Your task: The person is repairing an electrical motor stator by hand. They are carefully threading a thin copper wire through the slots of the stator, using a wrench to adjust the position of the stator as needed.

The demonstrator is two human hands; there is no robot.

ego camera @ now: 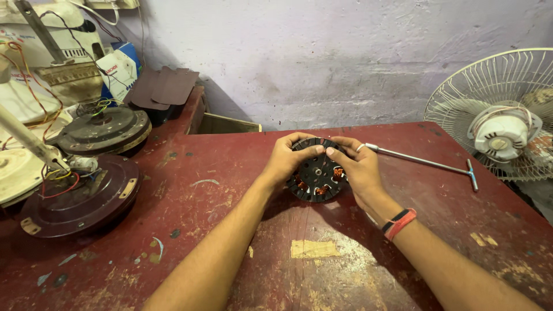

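Note:
A round black fan stator [315,175] with copper windings stands tilted on the worn red table [242,173], near its middle. My left hand [286,159] grips its left rim, thumb across the top. On the other side my right hand [357,167] holds the right rim, with the fingertips meeting the left thumb at the top edge. A red and black band sits on my right wrist [398,222].
A metal T-handle wrench [429,163] lies just right of my hands. A table fan with a white wire guard [501,115] stands at the far right. Ceiling fan motor housings [80,198] with loose wires crowd the left edge. A plastered wall runs behind.

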